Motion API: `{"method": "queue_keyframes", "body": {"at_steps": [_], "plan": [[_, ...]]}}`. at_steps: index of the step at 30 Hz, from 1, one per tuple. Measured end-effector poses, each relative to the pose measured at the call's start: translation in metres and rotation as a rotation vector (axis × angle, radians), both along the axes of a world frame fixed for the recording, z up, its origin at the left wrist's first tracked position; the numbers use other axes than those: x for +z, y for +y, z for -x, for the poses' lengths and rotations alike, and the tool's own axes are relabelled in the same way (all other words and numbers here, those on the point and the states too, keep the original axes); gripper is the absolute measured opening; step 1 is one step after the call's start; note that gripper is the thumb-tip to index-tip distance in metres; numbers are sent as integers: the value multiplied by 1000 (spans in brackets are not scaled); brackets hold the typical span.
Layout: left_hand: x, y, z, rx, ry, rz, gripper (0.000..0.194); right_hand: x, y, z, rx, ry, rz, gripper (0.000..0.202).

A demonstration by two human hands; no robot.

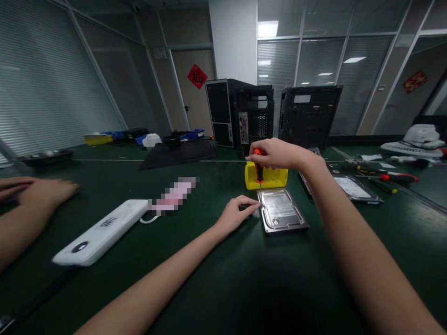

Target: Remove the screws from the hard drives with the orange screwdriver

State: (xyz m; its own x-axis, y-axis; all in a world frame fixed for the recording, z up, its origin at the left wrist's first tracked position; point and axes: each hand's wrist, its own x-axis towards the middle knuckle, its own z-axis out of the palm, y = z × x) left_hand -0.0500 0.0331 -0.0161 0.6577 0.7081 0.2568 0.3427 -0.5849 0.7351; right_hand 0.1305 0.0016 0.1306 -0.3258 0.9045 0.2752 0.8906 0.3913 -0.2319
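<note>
A silver hard drive (281, 211) lies flat on the dark green table (209, 265). Above its far left corner, my right hand (274, 153) grips an orange and black screwdriver (259, 172) from the top, held upright with its tip down at the drive's left edge. My left hand (237, 214) rests on the table to the left of the drive, with thumb and fingertips together at that same edge; whether they pinch anything small is hidden. Just behind the drive stands a yellow bin (270, 177), partly covered by my right hand.
Another hard drive (354, 188) and pliers (398, 177) lie at the right. Black computer cases (309, 116) stand behind. A white device (101, 232) lies at the left, beside another person's hands (45, 190). A black mat (178, 153) is farther back.
</note>
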Motion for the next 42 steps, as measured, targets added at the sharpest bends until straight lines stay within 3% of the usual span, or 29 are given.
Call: {"method": "queue_keyframes", "body": {"at_steps": [7, 16, 24, 30, 33, 37, 42], "plan": [[0, 1, 0, -12, -6, 3, 27, 0, 2, 1, 1, -39, -42, 42], [5, -2, 1, -34, 4, 48, 25, 9, -12, -1, -34, -18, 126, 29], [4, -1, 2, -40, -26, 73, 25, 11, -13, -7, 67, 16, 136, 27], [0, 1, 1, -3, -52, 48, 26, 7, -11, 3, 134, 128, 242, 26], [-3, 3, 0, 35, -60, 39, 26, 3, -7, 12, 133, 122, 181, 29], [-5, 5, 0, 24, -53, 27, 26, -1, -3, 13, 121, 141, 95, 15], [-5, 4, 0, 19, -37, 17, 24, 2, -7, 3, 191, 271, 306, 25]]}}
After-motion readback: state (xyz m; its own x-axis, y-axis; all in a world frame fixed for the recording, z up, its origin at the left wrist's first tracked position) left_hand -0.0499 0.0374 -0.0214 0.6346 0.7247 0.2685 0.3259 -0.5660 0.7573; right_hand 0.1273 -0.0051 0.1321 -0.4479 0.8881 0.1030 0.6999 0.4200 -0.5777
